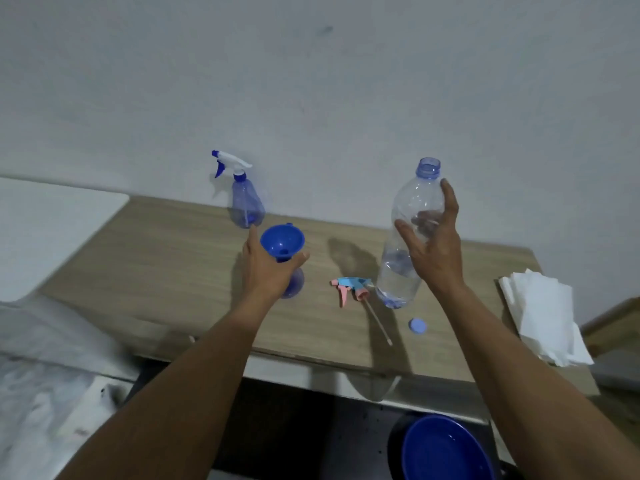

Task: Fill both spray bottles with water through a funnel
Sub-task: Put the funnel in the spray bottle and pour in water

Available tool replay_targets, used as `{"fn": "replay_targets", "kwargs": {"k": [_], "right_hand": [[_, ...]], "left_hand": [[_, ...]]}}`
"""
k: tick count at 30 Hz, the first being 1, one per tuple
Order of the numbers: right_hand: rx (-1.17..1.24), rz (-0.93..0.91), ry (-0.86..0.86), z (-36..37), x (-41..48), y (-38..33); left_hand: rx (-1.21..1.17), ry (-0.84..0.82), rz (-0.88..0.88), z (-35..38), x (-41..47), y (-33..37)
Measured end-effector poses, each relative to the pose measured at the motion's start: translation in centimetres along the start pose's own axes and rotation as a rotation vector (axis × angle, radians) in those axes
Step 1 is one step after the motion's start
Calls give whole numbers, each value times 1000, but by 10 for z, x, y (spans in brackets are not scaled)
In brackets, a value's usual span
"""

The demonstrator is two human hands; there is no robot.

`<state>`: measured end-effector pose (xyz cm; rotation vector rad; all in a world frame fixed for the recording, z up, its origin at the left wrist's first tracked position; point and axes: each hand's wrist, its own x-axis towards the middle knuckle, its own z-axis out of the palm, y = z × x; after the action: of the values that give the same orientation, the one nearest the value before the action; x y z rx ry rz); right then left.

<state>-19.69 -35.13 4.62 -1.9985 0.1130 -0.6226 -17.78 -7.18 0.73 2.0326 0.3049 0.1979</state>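
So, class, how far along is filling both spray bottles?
Done: the pink spray head lies unscrewed on the table, the blue cap is off, and the funnel sits in the open spray bottle. In hand: the left hand grips that bottle, the right hand holds the water bottle roughly upright. Left: the rear spray bottle, its trigger head still on.

Plain home room, bare white wall [311, 81] beyond the fingers [450, 199], wood-look table [166, 258] beneath them, rumpled white bedding [41, 341] far to their left, paper napkins [543, 317] to their right, blue basin [446, 448] on the floor [284, 431] below.
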Motion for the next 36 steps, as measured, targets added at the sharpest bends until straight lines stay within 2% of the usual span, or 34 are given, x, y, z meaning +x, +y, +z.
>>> {"fn": "replay_targets", "kwargs": {"k": [7,11,22,36], "right_hand": [[-191,-151,-264,-18,36,-59],[-272,-242,-353,-14,39,-87],[-565,-161,-803,33,25,-108],[-862,-33,-987,67,21,-96]], "left_hand": [[-111,-95,1,-8,8,-2],[-115,-159,16,-13,8,-2],[-108,-243,65,-29,13,-7],[-57,-286,144,-33,34,-14]]}}
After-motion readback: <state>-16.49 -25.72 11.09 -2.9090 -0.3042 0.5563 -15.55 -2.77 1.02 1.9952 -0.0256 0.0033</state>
